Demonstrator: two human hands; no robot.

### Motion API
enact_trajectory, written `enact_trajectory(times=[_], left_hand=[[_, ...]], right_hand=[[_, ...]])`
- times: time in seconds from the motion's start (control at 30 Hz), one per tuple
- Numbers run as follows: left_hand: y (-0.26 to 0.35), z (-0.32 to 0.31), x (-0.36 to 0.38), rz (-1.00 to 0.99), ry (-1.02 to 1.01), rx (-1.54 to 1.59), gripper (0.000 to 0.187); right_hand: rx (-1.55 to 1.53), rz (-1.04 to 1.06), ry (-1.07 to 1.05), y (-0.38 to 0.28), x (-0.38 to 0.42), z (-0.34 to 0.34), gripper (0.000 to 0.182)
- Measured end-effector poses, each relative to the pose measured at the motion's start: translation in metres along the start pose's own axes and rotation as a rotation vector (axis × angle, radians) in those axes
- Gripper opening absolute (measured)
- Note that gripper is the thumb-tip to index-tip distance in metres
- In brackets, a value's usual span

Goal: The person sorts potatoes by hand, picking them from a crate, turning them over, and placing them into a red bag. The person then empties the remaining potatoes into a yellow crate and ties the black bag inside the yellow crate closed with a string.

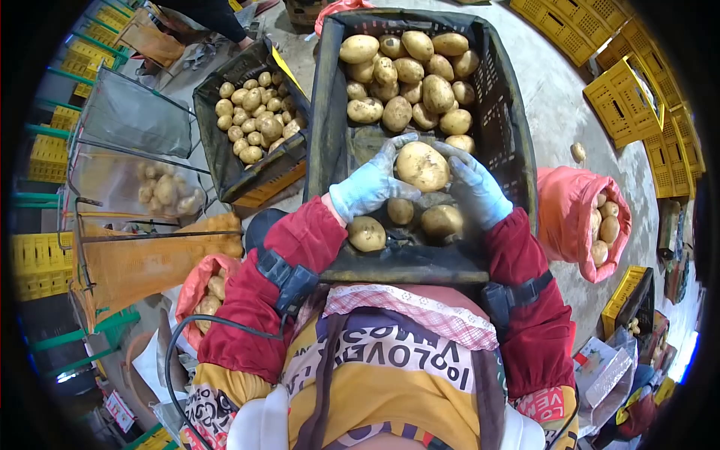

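Observation:
Both hands wear light blue gloves with dirty grey fingers. Between them, a large pale potato (422,166) with dark specks is held over the near half of a dark-lined crate (324,142). My left hand (375,180) grips it from the left, fingers curled round its side. From the right, my right hand (475,184) closes on the same potato. Below the hands, a potato (367,234) lies at the near left of the crate, a smaller potato (400,211) in the middle, and another potato (442,223) close under my right hand. Many potatoes (438,94) fill the far end.
A second lined crate (217,161) of smaller potatoes stands at the left. Red sacks of potatoes (574,217) flank me, right and lower left (206,292). Mesh bags hang on a frame (135,161) at left. Yellow crates (622,101) and a loose potato (578,152) are at right.

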State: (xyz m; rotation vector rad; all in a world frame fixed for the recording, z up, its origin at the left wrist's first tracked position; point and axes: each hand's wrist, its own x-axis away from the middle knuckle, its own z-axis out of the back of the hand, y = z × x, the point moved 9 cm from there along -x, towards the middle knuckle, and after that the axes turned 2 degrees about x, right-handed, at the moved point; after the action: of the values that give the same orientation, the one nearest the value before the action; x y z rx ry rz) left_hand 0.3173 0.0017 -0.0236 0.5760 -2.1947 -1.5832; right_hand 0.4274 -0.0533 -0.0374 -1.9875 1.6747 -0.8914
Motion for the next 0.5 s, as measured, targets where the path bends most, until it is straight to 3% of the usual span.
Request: enact_trajectory(times=[0.03, 0.1, 0.17, 0.2, 0.23, 0.3, 0.33, 0.37, 0.43, 0.5], left_hand=[[-0.005, 0.002, 0.002, 0.028, 0.032, -0.129, 0.093], [-0.010, 0.006, 0.006, 0.054, 0.055, -0.251, 0.088], [-0.037, 0.007, 0.014, 0.395, -0.081, -0.634, 0.077], [-0.047, 0.003, 0.014, 0.432, -0.143, -0.766, 0.071], [-0.069, -0.002, 0.021, 0.619, -0.261, -0.845, 0.071], [-0.067, -0.032, 0.031, 0.618, -0.478, -1.246, 0.072], [-0.084, -0.030, 0.040, 0.596, -0.483, -1.406, 0.070], [-0.101, -0.027, 0.046, 0.573, -0.484, -1.567, 0.068], [-0.103, -0.030, 0.049, 0.623, -0.509, -1.509, 0.065], [-0.104, -0.035, 0.045, 0.604, -0.558, -1.428, 0.068]], right_hand=[[-0.003, -0.008, 0.010, 0.006, 0.002, 0.003, 0.045], [0.316, -0.084, 0.053, 0.023, 0.001, 0.014, 0.049], [0.566, -0.205, 0.060, 0.045, 0.001, 0.030, 0.057], [0.684, -0.251, 0.032, 0.059, 0.002, 0.033, 0.054], [0.802, -0.298, 0.003, 0.072, 0.003, 0.037, 0.052], [1.090, -0.556, -0.026, 0.091, 0.013, 0.038, 0.039], [1.283, -0.584, -0.091, 0.088, 0.011, 0.032, 0.027], [1.293, -0.587, -0.092, 0.087, 0.002, 0.038, 0.027], [1.320, -0.626, -0.075, 0.081, -0.024, 0.062, 0.026], [1.646, -0.167, 0.032, 0.020, -0.063, 0.058, 0.023]])
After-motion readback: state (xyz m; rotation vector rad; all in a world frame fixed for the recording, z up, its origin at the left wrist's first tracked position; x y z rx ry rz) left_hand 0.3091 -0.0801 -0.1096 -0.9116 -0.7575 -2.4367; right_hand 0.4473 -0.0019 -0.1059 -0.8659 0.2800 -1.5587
